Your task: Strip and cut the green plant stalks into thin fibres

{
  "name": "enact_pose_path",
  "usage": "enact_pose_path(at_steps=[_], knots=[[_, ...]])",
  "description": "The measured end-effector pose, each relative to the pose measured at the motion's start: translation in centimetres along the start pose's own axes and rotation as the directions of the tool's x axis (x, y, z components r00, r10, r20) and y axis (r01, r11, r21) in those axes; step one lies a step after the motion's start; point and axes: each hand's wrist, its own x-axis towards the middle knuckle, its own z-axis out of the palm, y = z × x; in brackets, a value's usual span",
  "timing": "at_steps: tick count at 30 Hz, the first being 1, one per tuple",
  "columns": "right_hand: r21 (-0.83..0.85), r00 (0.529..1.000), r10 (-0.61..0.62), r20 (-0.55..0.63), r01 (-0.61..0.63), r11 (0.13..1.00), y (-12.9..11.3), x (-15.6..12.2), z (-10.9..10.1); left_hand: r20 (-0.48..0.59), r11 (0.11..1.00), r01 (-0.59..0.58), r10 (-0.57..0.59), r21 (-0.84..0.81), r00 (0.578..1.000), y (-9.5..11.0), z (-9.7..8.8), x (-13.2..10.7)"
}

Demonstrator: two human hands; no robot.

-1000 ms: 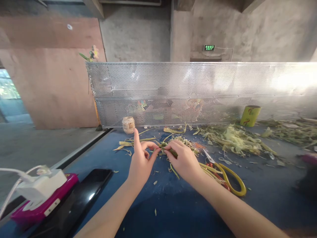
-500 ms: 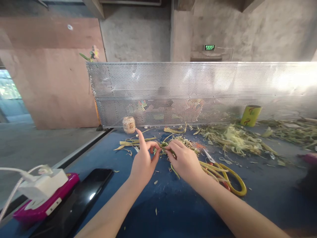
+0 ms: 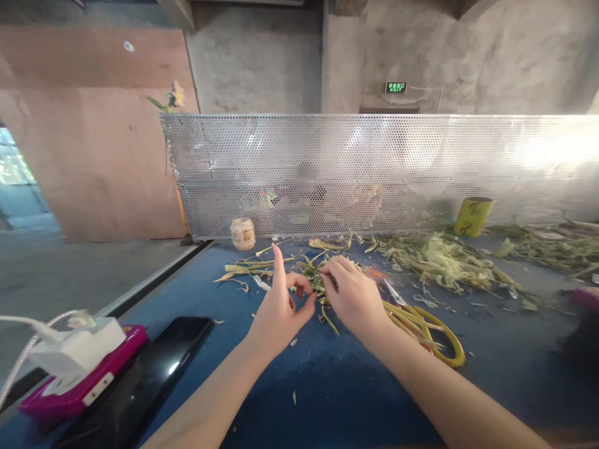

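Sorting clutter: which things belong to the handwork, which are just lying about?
Likely in the job:
green plant bits at left hand and right hand
perhaps scissors, plant pile

Apparently lying about:
black phone
magenta power strip
white charger
pale jar
yellow cylinder

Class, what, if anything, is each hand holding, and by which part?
Cannot be told: the left hand and right hand are at the plant scraps, but any pinched piece is unclear.

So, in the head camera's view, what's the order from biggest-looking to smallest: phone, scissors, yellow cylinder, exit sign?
1. Phone
2. Scissors, partly covered
3. Yellow cylinder
4. Exit sign
The phone's nearness to the camera likely helps its lead.
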Motion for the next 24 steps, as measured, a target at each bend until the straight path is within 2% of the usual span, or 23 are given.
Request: enact_pose_path(at_steps=[3, 5, 7, 11, 17, 24], knots=[[0.028, 1.000, 0.004, -0.009, -0.004, 1.000, -0.10, 0.03, -0.20, -0.093, 0.999, -0.001, 0.004, 0.033, 0.996, 0.16, -0.21, -0.02], [0.048, 1.000, -0.025, -0.001, 0.025, 0.999, -0.25, -0.09, -0.20, -0.174, 0.998, 0.014, -0.003, 0.061, 0.985, 0.13, -0.32, 0.04], [0.061, 0.998, -0.066, 0.008, 0.065, 0.996, -0.38, -0.26, -0.08, -0.211, 0.997, 0.024, -0.008, 0.073, 0.977, 0.03, -0.37, 0.09], [0.071, 0.993, -0.121, -0.005, 0.121, 0.990, -0.46, -0.54, 0.19, -0.223, 0.998, 0.038, -0.024, 0.057, 0.974, -0.09, -0.38, 0.10], [0.067, 0.992, -0.121, -0.031, 0.123, 0.990, -0.51, -0.56, -0.11, -0.225, 0.994, 0.072, -0.052, 0.080, 0.973, 0.17, -0.42, 0.06], [-0.078, 0.971, -0.231, -0.068, 0.225, 0.971, -0.36, -0.72, 0.09, -0.270, 0.994, 0.111, -0.103, 0.016, 0.957, 0.29, -0.31, 0.04]])
